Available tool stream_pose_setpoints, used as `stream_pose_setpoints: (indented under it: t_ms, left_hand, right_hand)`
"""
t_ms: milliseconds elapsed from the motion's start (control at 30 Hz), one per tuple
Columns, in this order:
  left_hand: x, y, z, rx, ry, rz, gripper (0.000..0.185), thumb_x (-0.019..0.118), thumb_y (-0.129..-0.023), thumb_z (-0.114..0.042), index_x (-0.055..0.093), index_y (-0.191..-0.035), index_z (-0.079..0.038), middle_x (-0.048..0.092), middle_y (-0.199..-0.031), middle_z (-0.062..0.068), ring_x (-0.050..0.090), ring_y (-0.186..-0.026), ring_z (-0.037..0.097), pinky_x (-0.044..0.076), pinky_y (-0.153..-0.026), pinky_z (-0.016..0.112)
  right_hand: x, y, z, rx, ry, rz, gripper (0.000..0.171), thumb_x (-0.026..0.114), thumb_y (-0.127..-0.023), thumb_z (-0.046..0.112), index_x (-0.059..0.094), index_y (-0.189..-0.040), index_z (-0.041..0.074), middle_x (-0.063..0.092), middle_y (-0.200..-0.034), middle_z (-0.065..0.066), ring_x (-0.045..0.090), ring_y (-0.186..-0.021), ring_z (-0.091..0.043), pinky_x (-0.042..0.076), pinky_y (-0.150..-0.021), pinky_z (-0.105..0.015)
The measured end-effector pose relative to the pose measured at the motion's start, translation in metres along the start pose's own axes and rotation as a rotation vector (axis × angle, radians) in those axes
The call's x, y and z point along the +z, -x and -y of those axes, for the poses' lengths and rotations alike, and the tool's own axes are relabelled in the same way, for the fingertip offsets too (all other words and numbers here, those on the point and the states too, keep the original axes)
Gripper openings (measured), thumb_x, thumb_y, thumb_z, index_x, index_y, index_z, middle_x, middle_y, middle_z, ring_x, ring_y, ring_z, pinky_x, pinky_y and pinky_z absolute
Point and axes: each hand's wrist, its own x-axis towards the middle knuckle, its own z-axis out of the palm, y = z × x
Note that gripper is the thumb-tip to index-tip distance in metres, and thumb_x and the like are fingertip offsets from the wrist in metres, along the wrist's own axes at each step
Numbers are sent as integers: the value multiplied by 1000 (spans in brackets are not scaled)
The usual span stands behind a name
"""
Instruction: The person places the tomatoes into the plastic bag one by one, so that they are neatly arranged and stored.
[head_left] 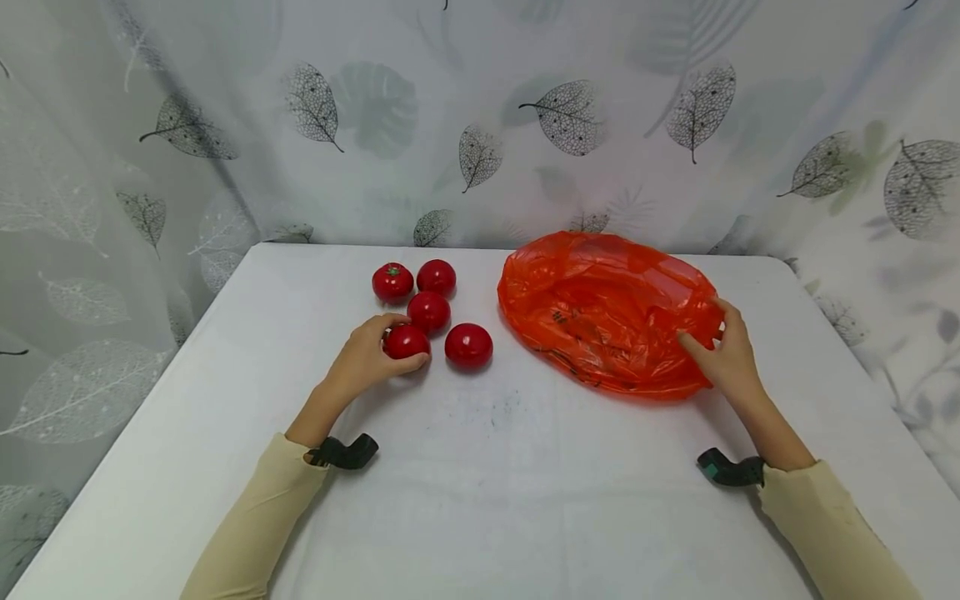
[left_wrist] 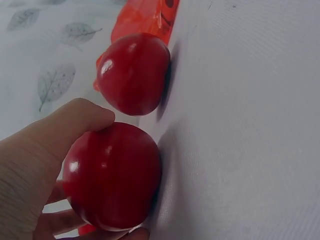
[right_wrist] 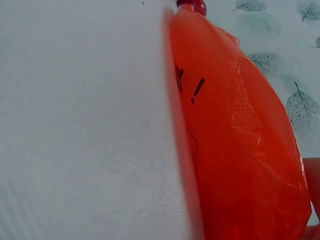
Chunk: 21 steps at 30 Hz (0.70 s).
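My left hand (head_left: 363, 357) grips a shiny red tomato (head_left: 406, 342), its thumb on the near side and its fingers round the far side. In the left wrist view the same tomato (left_wrist: 112, 177) sits on or just above the white surface; contact is unclear. Right beside it lies another tomato (head_left: 468, 346). Farther back are a middle tomato (head_left: 429, 312), one with a green stem (head_left: 392, 283) and one more (head_left: 437, 277). My right hand (head_left: 726, 357) holds the right rim of an open red plastic bag (head_left: 622, 333). Some fingers are hidden behind the bag (right_wrist: 240, 150).
All of this lies on a white-covered table (head_left: 525, 500). A leaf-patterned curtain (head_left: 405, 108) hangs along the table's back edge and both sides. A dark curved device (head_left: 345, 452) is strapped at the left wrist, and a similar device (head_left: 729, 469) at the right.
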Motion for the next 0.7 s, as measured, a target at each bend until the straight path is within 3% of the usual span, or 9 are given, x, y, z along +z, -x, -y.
stream_pose_setpoints:
  t_ms: [700]
  left_hand:
    - [-2,0,-6,32,-7,-29,61,78,-81,-29,53,-130,-3,55,-132,18,51,-120,35,54,-89,53]
  right_hand:
    - [2,0,-3,48,0,19,68,52,-99,21,17,-151,-4,22,-150,-34,31,-131,-53,38,-99,-66]
